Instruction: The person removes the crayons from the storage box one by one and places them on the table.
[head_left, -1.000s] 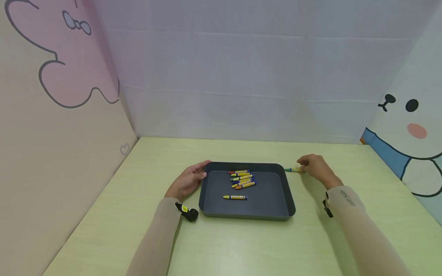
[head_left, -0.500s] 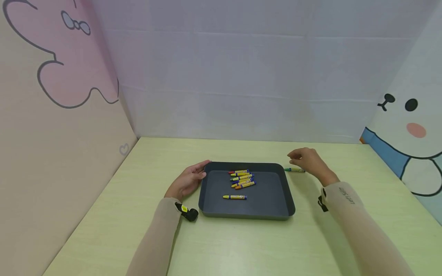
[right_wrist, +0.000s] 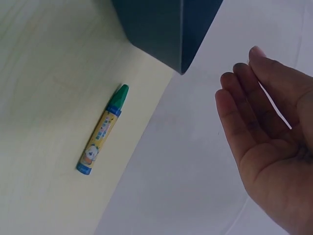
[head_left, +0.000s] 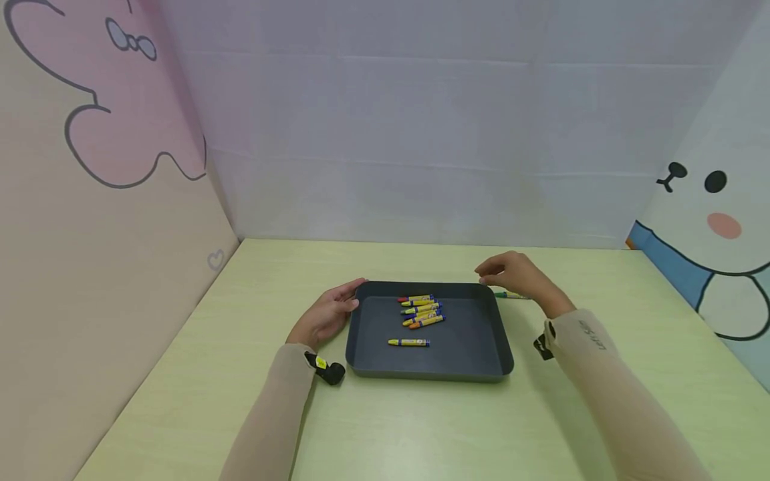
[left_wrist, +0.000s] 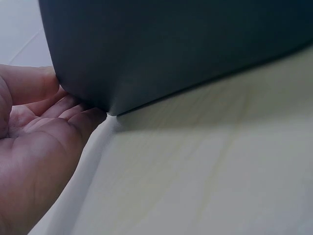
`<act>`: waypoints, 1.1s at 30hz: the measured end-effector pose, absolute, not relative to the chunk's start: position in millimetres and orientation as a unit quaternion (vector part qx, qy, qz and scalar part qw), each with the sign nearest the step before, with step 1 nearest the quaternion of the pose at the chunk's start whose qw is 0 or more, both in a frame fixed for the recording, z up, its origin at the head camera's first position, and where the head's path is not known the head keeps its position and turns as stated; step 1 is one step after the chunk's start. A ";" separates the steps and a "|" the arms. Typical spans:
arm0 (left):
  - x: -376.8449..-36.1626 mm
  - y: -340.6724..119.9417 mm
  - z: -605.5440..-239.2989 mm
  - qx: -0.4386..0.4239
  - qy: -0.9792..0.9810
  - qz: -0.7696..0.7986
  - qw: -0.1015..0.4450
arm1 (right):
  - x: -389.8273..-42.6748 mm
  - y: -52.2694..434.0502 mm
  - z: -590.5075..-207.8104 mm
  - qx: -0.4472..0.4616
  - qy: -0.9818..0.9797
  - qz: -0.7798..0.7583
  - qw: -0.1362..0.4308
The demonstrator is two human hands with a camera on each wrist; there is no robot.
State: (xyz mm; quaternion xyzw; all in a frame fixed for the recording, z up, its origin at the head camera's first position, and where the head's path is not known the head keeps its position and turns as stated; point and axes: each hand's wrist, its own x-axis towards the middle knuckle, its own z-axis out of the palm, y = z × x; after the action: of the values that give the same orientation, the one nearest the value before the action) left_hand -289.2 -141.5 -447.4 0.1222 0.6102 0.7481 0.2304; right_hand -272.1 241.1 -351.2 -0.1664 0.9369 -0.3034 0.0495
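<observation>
Just right of centre in the head view, we see the green crayon point(right_wrist: 103, 131) lying loose beside the dark tray point(head_left: 504, 347), light, rigid and prone to rolling, best pinched mid-barrel, while our right hand point(head_left: 519, 276) hovers empty with relaxed fingers and our left hand point(head_left: 327, 314) rests flat against the tray's left wall.

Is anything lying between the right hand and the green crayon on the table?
Nothing visible. The green crayon lies alone on the table just outside the tray's far right corner. The right hand hovers above it, open and empty, with clear space between.
</observation>
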 end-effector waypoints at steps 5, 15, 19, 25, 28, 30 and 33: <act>-289.6 -141.6 -447.6 0.120 0.617 0.743 0.229 | -273.0 229.1 -346.7 -0.191 0.928 -0.308 0.083; -289.7 -140.9 -449.5 0.118 0.618 0.744 0.224 | -280.8 210.9 -350.7 -0.244 0.911 -0.304 0.130; -290.7 -141.6 -450.9 0.119 0.617 0.744 0.226 | -282.8 203.1 -353.6 -0.259 0.906 -0.307 0.137; -290.9 -142.3 -451.4 0.125 0.616 0.744 0.227 | -286.8 195.8 -360.3 -0.264 0.905 -0.299 0.149; -290.4 -141.7 -450.7 0.124 0.612 0.747 0.227 | -288.0 192.9 -362.3 -0.263 0.902 -0.305 0.156; -290.0 -141.3 -450.0 0.123 0.610 0.749 0.226 | -288.4 190.7 -363.5 -0.259 0.900 -0.313 0.161; -289.4 -140.7 -449.0 0.121 0.609 0.751 0.227 | -288.7 187.4 -365.8 -0.252 0.895 -0.326 0.171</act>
State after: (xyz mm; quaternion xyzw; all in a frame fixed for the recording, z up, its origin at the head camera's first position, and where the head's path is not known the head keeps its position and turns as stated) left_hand -289.4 -140.7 -449.0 0.1213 0.6085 0.7506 0.2272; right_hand -288.7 187.4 -365.8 -0.2519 0.8952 -0.3256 0.1706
